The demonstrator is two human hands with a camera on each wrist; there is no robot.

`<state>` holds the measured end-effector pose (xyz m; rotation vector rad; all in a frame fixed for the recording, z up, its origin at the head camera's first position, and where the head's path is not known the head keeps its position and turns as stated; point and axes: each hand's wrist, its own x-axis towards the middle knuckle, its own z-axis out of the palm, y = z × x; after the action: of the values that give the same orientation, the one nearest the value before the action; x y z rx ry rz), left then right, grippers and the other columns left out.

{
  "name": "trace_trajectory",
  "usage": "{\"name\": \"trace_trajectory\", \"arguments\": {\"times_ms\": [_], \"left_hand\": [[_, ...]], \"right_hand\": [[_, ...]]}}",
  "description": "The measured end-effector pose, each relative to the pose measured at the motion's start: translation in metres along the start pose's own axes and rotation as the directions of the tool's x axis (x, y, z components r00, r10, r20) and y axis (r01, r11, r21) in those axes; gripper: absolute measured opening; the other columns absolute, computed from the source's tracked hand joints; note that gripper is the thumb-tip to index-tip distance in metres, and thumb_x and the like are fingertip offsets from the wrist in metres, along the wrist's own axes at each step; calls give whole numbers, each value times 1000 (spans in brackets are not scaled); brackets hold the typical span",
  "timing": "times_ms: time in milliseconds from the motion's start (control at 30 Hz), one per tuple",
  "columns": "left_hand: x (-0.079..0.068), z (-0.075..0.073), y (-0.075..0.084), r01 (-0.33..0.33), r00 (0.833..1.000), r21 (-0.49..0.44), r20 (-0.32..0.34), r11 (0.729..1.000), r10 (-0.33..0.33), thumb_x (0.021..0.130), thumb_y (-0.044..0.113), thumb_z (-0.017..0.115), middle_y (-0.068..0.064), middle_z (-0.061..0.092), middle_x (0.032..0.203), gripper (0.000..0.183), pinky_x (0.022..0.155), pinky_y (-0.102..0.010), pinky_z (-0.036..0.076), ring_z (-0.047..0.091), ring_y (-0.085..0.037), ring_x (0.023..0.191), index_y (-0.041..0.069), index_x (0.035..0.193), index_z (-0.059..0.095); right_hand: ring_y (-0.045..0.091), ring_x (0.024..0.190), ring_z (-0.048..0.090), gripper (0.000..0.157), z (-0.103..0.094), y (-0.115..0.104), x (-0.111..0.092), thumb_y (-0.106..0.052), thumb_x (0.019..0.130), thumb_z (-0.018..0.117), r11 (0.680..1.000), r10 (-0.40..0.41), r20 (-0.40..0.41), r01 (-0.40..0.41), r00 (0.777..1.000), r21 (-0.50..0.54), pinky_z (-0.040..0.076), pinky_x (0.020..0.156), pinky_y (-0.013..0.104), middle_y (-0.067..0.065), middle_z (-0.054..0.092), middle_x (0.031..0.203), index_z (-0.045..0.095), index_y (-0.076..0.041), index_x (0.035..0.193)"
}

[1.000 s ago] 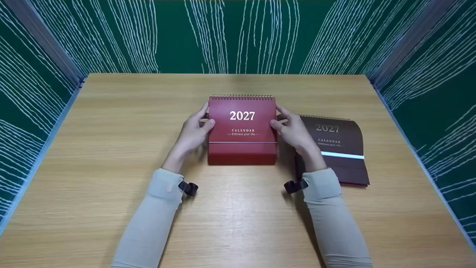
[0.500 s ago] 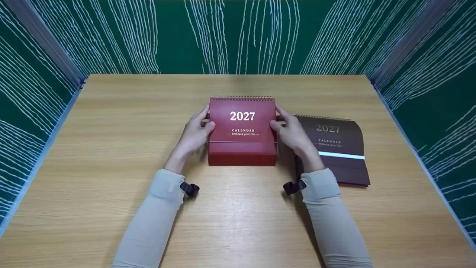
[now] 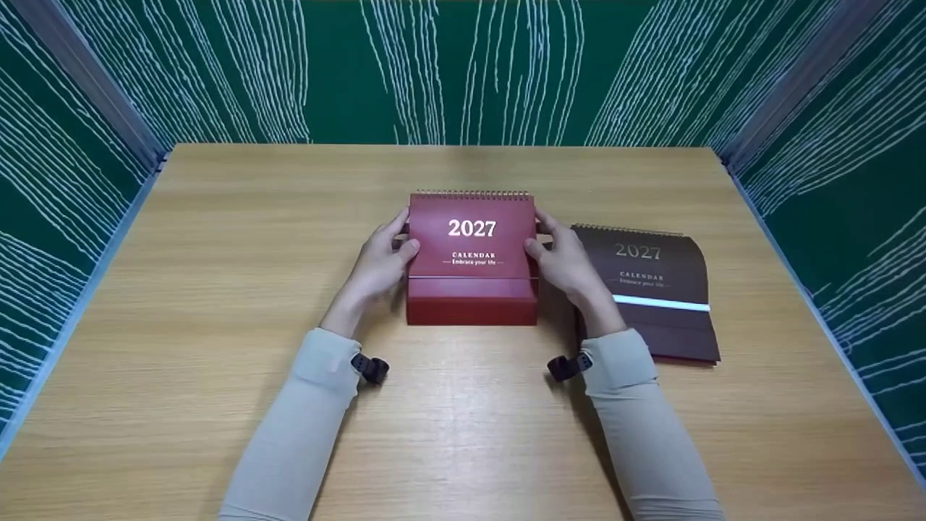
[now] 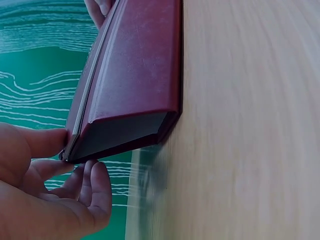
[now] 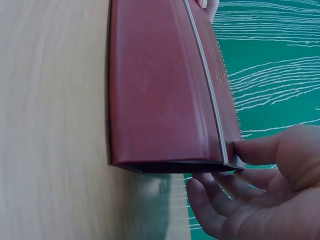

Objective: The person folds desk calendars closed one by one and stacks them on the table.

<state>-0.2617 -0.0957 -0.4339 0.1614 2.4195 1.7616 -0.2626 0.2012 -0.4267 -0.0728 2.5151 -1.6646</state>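
A red 2027 desk calendar (image 3: pixel 474 246) stands on the table, spiral edge at the back, its cover sloping toward me. My left hand (image 3: pixel 383 253) pinches its left side, thumb on the front cover and fingers behind. On the opposite side my right hand (image 3: pixel 568 257) pinches it the same way. In the left wrist view, the hollow end of the calendar's folded red base (image 4: pixel 137 65) faces the camera, and the left thumb (image 4: pixel 47 142) presses near the cover edge. The right wrist view shows the right thumb (image 5: pixel 257 149) against the cover beside an elastic band.
A dark brown 2027 calendar (image 3: pixel 669 329) with a pale band lies to the right, partly behind my right wrist. The wooden table (image 3: pixel 181 325) reaches back to green walls (image 3: pixel 347 72) with white wavy lines. A small black camera sits on each wrist.
The red calendar has shifted slightly toward me and its top edge sits a little lower. Both hands have moved with it, keeping their hold. The brown calendar stays put.
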Motion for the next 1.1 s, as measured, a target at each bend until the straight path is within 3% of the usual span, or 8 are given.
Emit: {"name": "trace_trajectory", "arguments": {"times_ms": [267, 400, 767, 1000, 1100], "left_hand": [[1, 0, 0, 26, 1000, 14, 4, 1000, -26, 109, 11, 55, -23, 33, 168, 67, 128, -44, 30, 44, -36, 148, 13, 169, 24], [1, 0, -2, 24, 1000, 10, 12, 1000, -24, 109, 10, 55, -22, 32, 169, 67, 127, -44, 31, 45, -36, 148, 11, 169, 24], [2, 1, -6, 25, 999, 6, 46, 1000, -25, 109, 8, 54, -19, 30, 171, 68, 131, -42, 22, 35, -35, 156, 8, 169, 21], [2, 2, -7, 34, 998, -18, 56, 999, -33, 110, 6, 53, -24, 45, 162, 67, 125, -42, 35, 48, -34, 146, 5, 169, 20], [2, 2, -8, 45, 997, -22, 58, 999, -44, 110, 6, 53, -23, 45, 162, 67, 126, -41, 33, 47, -34, 147, 7, 169, 21]], "right_hand": [[33, 115, 66, 69, 2, 0, 1, -1, 107, 50, 1000, 7, 13, -7, 1000, -9, 60, 94, 38, 22, 47, 155, 24, -10, 170], [33, 115, 67, 70, 3, 1, 0, 1, 106, 49, 1000, 3, 18, -2, 1000, -20, 59, 96, 38, 22, 46, 158, 22, -9, 170], [37, 138, 54, 72, 8, 5, 2, -1, 108, 49, 999, 41, 37, -41, 998, -5, 48, 115, 45, 24, 35, 167, 13, -4, 170], [39, 134, 57, 70, 10, 6, 2, 0, 108, 47, 999, 37, 58, -38, 998, 10, 49, 113, 46, 24, 35, 166, 15, -3, 170], [39, 137, 55, 71, 10, 6, 3, 1, 108, 47, 999, 34, 67, -35, 997, 21, 49, 114, 46, 24, 34, 167, 14, -3, 170]]}}
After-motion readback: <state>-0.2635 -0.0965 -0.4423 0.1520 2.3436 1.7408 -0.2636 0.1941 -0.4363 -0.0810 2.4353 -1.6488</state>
